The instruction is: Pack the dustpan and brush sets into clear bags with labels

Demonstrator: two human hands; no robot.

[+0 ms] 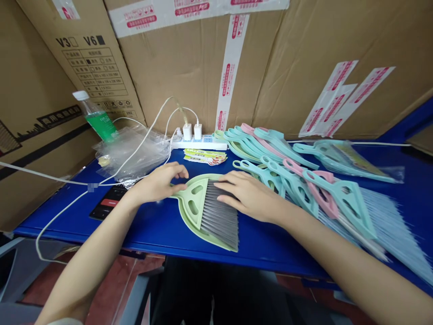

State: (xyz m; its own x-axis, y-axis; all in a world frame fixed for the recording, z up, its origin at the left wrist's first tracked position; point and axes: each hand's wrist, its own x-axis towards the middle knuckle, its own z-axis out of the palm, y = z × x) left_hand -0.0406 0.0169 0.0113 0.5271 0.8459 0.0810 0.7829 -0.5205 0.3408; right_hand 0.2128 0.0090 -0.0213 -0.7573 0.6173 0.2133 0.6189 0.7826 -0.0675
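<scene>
A green hand brush [198, 203] with grey bristles lies in a matching green dustpan [189, 222] in front of me, both handles pointing left. My left hand [157, 183] is at the handle end, thumb by the handles and fingers curved but apart from the thumb. Whether it touches them I cannot tell. Over the upper right of the bristles lies my right hand [248, 195], fingers stretched out and touching them. To the right are several more brushes [352, 203] in turquoise and pink, with stacked dustpans [267, 144] behind them.
A bagged turquoise dustpan set [348, 158] lies at the right. Along the back stand cardboard boxes [189, 58] and a power strip [203, 143]; yellow packets [204, 156] lie before it. At left are a bottle [98, 119], plastic bags [135, 151], a phone [108, 202] and a white cable [131, 155].
</scene>
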